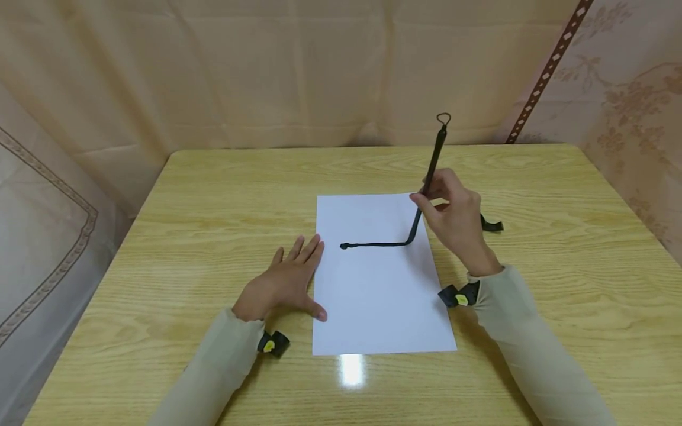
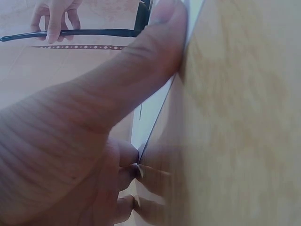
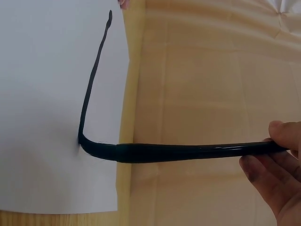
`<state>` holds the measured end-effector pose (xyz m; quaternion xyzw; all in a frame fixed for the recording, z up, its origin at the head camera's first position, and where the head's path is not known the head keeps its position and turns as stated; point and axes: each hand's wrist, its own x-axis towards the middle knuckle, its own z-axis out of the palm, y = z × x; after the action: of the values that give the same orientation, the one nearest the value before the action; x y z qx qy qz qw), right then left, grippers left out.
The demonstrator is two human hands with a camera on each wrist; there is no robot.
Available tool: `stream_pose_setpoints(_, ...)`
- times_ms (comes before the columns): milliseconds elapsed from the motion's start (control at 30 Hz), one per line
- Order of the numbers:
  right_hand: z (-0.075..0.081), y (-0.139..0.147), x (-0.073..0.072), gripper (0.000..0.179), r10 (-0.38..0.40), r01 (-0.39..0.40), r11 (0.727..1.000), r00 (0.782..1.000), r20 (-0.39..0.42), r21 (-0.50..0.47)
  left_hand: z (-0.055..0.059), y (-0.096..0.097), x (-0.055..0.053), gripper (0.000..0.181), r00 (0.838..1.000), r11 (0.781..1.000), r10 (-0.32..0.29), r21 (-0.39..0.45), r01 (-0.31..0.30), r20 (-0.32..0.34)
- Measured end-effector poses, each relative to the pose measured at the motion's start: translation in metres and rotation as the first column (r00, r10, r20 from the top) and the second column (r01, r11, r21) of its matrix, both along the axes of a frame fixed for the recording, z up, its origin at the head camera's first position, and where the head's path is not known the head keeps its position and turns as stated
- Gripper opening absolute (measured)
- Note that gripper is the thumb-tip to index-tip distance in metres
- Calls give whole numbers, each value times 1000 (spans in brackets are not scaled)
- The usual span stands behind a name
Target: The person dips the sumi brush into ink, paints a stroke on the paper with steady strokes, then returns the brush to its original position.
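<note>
My right hand [image 1: 453, 213] pinches a dark calligraphy brush [image 1: 434, 157] between thumb and fingers, partway up its handle. The brush stands nearly upright with a wire loop at its top. Its black bristles [image 3: 99, 149] are bent against a white sheet of paper [image 1: 373, 296], at the right end of a black ink line [image 1: 375, 244]. That line runs across the sheet from a thicker blob at its left end. My left hand [image 1: 288, 278] lies with fingers spread at the paper's left edge, its thumb [image 2: 157, 40] and fingertips on the margin.
The sheet lies on a wood-grain table [image 1: 213, 201]. A black strip [image 1: 491, 223] shows on the table behind my right hand. Beige cloth [image 1: 266, 77] hangs beyond the far edge, with patterned fabric [image 1: 629, 112] at the right. Both sleeved wrists wear small dark cameras.
</note>
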<state>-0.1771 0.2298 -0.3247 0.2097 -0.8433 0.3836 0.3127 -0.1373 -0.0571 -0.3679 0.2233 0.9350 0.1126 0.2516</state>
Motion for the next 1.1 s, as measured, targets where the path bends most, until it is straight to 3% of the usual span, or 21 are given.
stream_pose_setpoints(567,1,3,-3,26,-13,13,1000,1000,-20,-3,5,0,0,133,1000,1000,-4,3,4,7)
stream_pose_setpoints(1100,-3,-1,-3,27,-5,4,1000,999,-38,-10,2,1,-1,133,1000,1000,-4,-7,5,12)
